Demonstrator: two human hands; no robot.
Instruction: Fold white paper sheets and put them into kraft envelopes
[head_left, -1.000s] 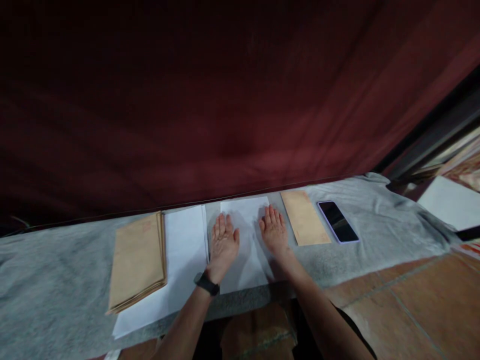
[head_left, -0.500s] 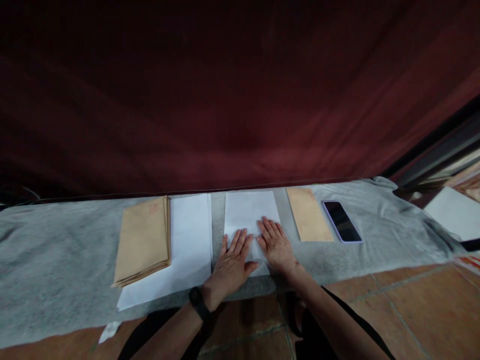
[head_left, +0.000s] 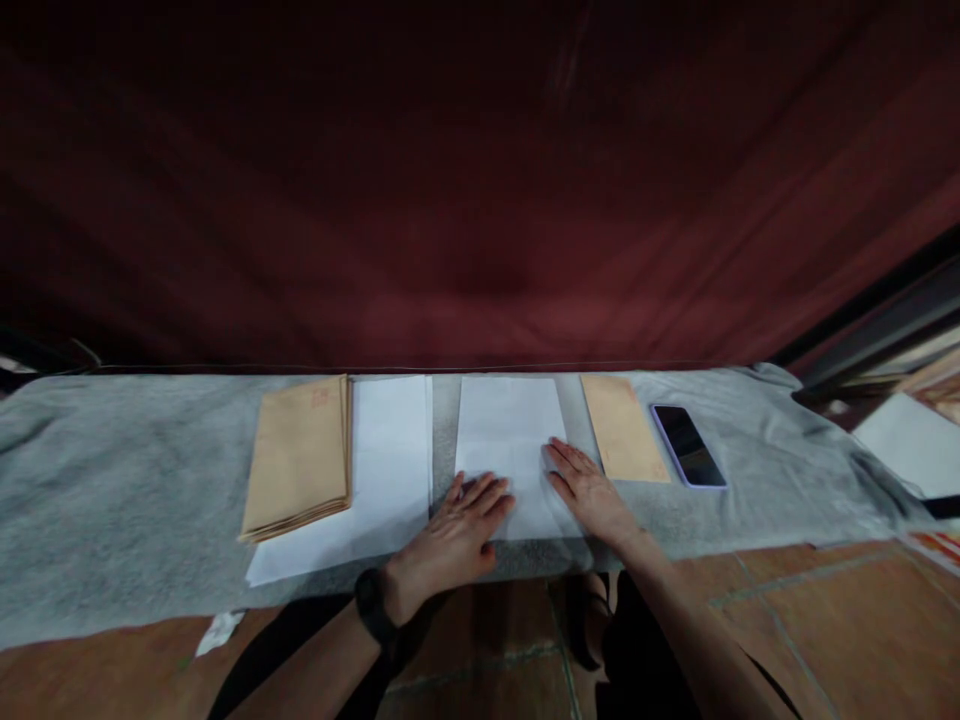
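A white sheet of paper lies on the grey cloth in front of me, with a faint line across it. My left hand rests flat over its near left corner, fingers stretched out. On the sheet's right edge lies my right hand, palm down with the fingers extended. Left of the sheet is a stack of white paper, partly covered by a pile of brown envelopes. A single brown envelope lies just right of my right hand.
A phone in a purple case lies beyond the single envelope. The grey cloth covers the long narrow surface. Dark red fabric rises behind it. A crumpled white scrap is on the tiled floor.
My right hand has slid right, away from my left hand, to the sheet's edge. My left hand has shifted slightly nearer me. The camera view has moved a little.
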